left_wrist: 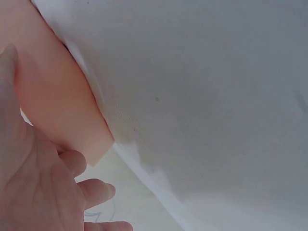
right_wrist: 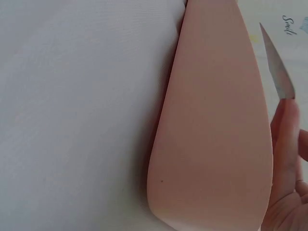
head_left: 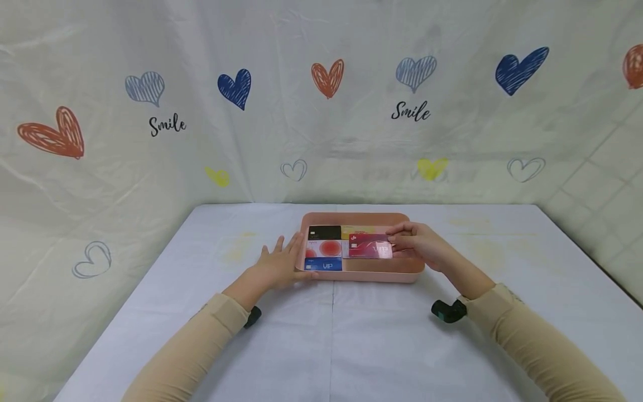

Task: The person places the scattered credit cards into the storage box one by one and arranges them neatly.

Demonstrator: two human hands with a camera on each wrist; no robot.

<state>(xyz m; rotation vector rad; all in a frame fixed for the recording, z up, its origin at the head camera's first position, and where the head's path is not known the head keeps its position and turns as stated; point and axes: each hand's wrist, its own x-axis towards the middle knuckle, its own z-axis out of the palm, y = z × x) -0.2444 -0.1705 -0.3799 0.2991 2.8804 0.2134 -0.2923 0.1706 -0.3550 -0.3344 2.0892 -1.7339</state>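
Observation:
A pink tray [head_left: 377, 276] stands on the white table with several cards in its left part. My right hand [head_left: 419, 243] pinches a red VIP card [head_left: 370, 246] by its right edge, above the tray. In the right wrist view that card [right_wrist: 279, 70] appears nearly edge-on, past the tray wall [right_wrist: 211, 115]. On the tray's left side rests my left hand [head_left: 278, 265], fingers spread, thumb along the front wall. Black [head_left: 324, 232], yellow [head_left: 358, 229] and blue VIP [head_left: 323, 264] cards lie inside, plus a white card with red circles [head_left: 316, 248]. The red card partly covers the yellow one.
White cloth [head_left: 331, 335] covers the table around the tray. Behind it hangs a pale backdrop [head_left: 372, 145] printed with hearts and the word Smile. Dark devices sit at both wrists, the right one [head_left: 449, 311] more visible.

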